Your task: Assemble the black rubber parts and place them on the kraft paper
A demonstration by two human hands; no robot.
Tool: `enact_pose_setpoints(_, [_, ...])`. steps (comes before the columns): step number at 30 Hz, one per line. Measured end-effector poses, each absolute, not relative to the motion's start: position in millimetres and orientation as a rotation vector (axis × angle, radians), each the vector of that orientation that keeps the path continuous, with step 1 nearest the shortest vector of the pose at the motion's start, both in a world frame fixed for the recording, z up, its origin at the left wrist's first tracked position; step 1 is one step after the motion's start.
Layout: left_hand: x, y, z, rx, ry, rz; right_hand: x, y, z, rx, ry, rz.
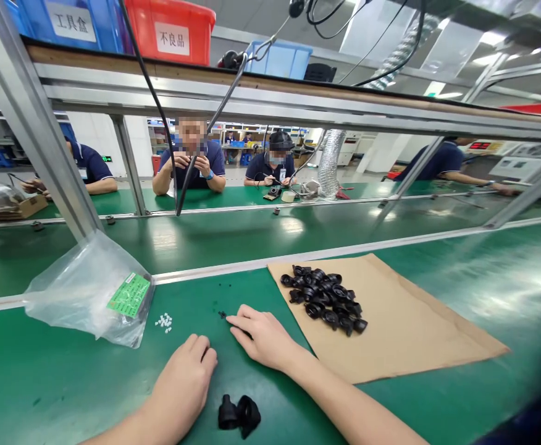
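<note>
My right hand (264, 339) rests over the green bench with its fingers stretched out. Its index fingertip is at a little cluster of tiny black parts (223, 315). My left hand (188, 377) is closed, with the fingers curled under; whatever they hold, if anything, is hidden. Just beyond it is a small group of white pieces (163, 322). Two black plastic fittings (239, 414), side by side, sit near the bench's front, between my forearms. A heap of similar black fittings (323, 296) lies on a brown paper sheet (419, 334) to the right of my right hand.
At the left lies a clear plastic bag (85, 296) with a green label. A metal rail (233, 264) runs behind the work area. Overhead, a shelf (270, 102) carries a red bin (171, 31) and blue bins; black cables hang down. Several people sit across the bench.
</note>
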State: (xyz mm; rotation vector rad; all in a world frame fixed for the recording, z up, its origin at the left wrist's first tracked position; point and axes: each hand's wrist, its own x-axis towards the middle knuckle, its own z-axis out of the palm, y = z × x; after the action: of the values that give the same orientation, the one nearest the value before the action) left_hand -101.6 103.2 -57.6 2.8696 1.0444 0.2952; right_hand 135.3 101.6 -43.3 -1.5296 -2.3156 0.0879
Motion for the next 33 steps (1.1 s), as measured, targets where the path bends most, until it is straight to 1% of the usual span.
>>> enact_pose_setpoints(2, [-102.1,102.8,-43.3,2.835,1.181,0.042,134.5,101.8,-45.6,-1.520,-2.356,0.093])
enact_pose_setpoints(5, [-110.0,112.4,-9.8,2.629,1.385,-0.300,138.6,104.7,-45.4,-1.487,-2.365,0.150])
enact_pose_setpoints(7, [-119.6,125.6,11.1,2.518,1.532,-0.363,140.6,106.8,-44.7,-1.459,-2.317,0.243])
enact_pose_setpoints(9, [-129.5,140.4,23.4,2.485,1.632,-0.353,140.8,108.2,-43.8,-1.435,-2.247,0.348])
enact_pose_setpoints(12, [-139.1,157.4,23.1,2.482,1.684,-0.330,139.3,108.8,-41.7,-1.441,-2.179,0.426])
enact_pose_setpoints(19, [-142.9,169.7,1.9,2.459,1.678,-0.257,140.4,107.6,-37.2,-1.472,-2.168,0.459])
enact_pose_setpoints(33, [-151.1,177.3,0.8,2.473,1.634,-0.214,139.5,104.7,-29.4,-1.549,-2.128,0.568])
